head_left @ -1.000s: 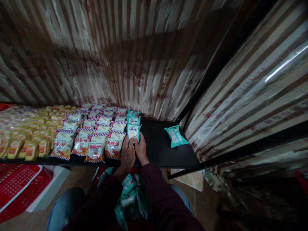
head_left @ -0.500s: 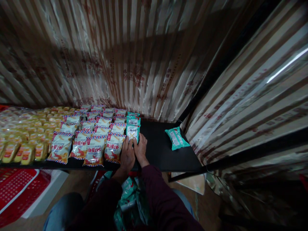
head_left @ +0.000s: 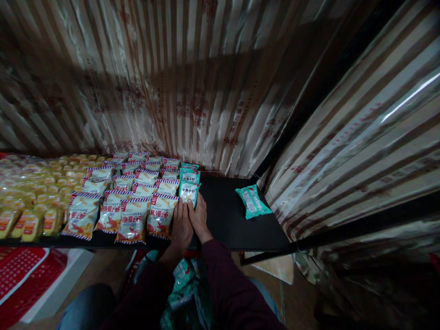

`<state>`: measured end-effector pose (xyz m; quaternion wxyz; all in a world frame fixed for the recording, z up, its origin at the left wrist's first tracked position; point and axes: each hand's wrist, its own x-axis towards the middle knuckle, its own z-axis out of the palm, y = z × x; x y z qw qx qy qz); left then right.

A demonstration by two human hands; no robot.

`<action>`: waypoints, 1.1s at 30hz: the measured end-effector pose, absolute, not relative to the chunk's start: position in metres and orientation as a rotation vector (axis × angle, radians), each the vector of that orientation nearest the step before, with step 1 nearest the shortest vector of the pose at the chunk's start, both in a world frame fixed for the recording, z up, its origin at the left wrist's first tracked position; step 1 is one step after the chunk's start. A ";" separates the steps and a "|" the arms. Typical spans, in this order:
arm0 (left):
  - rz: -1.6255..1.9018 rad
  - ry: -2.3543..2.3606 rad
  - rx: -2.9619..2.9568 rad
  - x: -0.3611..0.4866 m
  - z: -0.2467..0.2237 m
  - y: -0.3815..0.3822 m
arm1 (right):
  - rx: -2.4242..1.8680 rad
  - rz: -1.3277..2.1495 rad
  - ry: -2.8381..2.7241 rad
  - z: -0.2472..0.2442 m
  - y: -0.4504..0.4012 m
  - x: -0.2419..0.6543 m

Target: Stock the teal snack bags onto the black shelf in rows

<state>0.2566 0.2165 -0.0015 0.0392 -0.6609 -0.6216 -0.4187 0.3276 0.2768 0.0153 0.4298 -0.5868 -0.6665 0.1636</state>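
Observation:
A short row of teal snack bags runs back along the black shelf (head_left: 237, 233). Both hands are at the front teal bag (head_left: 188, 192). My left hand (head_left: 182, 224) touches its lower left edge, beside a white and red shrimp snack bag (head_left: 161, 217). On the lower right edge of the same teal bag lies my right hand (head_left: 200, 217). The thumbs meet at its bottom, and the bag is held between the hands. Farther right, a single teal bag (head_left: 253, 201) lies apart on the shelf.
Rows of white and red bags and yellow packaged snacks (head_left: 32, 224) fill the shelf's left part. Below are a red basket (head_left: 30, 275) and more teal bags (head_left: 182, 279). A striped curtain (head_left: 206, 91) hangs behind; a dark frame bar (head_left: 330, 236) is at right.
The view has shifted slightly, so the shelf's front sits a little lower. Both hands remain on the front teal bag, which has barely changed position.

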 end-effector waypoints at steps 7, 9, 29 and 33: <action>-1.319 -1.874 -2.034 0.256 -0.002 0.216 | -1.506 0.410 -1.723 0.017 0.276 0.327; -1.332 -1.871 -2.036 0.256 -0.001 0.216 | -1.506 0.432 -1.716 0.019 0.275 0.327; -1.113 -2.001 -2.047 0.258 -0.002 0.215 | -1.445 0.449 -1.719 0.021 0.250 0.338; -1.046 -2.015 -2.066 0.258 -0.001 0.214 | -1.355 0.334 -1.781 0.033 0.256 0.334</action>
